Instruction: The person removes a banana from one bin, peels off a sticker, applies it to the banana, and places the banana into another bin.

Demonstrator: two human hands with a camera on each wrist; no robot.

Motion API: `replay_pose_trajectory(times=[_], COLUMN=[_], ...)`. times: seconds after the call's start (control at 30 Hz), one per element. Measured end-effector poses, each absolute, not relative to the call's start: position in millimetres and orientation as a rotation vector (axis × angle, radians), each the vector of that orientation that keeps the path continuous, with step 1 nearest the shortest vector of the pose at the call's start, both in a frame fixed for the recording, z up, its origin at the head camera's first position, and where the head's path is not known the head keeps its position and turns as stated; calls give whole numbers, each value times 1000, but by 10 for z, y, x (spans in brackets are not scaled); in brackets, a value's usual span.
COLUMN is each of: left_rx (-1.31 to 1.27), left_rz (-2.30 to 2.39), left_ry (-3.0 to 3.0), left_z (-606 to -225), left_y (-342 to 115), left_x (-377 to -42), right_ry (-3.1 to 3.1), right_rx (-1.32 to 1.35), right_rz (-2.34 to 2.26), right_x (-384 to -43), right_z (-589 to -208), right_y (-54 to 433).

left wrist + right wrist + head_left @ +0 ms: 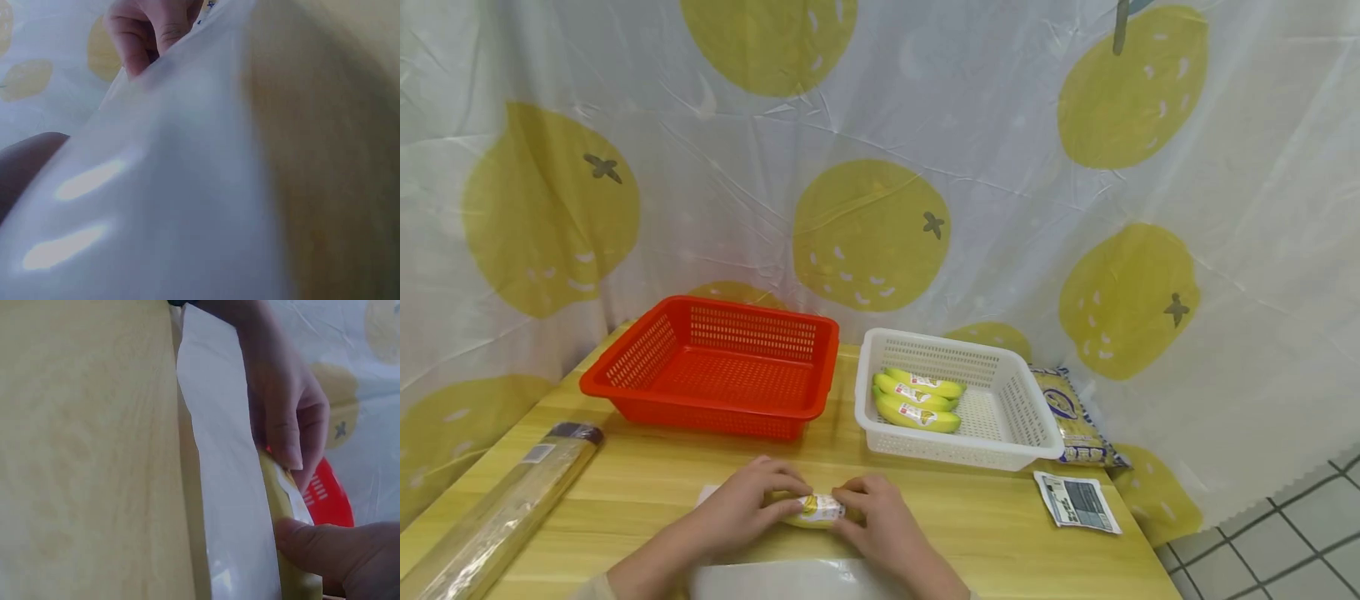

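A yellow banana (808, 524) lies crosswise between my two hands in the head view, low over the front of the table. Around its middle is a white label (827, 507) with a yellow picture. My left hand (748, 507) pinches the left end between thumb and fingers. At the other end, my right hand (880, 521) grips it; its thumb (331, 545) presses beside the label in the right wrist view. A glossy white strip (225, 437) runs along the near side of the banana. That strip (181, 181) covers much of the left wrist view and hides most of the banana there.
Behind the hands stand a red basket (707, 407) and a white basket (955, 450) holding three labelled bananas (917, 414). A long wrapped roll (505, 508) lies left. A yellow bag (1075, 425) and a small white packet (1077, 502) lie right. A fruit-print curtain (985, 167) hangs behind.
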State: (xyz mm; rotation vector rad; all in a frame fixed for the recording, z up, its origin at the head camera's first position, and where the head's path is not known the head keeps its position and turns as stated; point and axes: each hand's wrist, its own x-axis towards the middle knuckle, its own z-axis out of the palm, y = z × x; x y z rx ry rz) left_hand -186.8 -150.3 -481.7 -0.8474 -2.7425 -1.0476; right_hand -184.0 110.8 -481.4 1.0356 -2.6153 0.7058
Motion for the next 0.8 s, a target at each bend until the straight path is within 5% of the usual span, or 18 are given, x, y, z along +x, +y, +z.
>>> replay_pose_trajectory(times=[0.43,0.6,0.8], left_rx=[-978,-841,-574], left_rz=[-1224,-1249,-1520], left_ry=[-2664,-2740,-2645], left_z=[-4248,-4103,-4364], left_y=[-1178,-837,-620], left_x=[-2181,-2422,-2607], right_ry=[-2742,-2758,-2873], right_rx=[947,982,947], right_rz=[584,632,699], right_x=[-1934,-1998,-2021], right_z=[-4708,-4671,-4599], right_y=[1457,1604,1745])
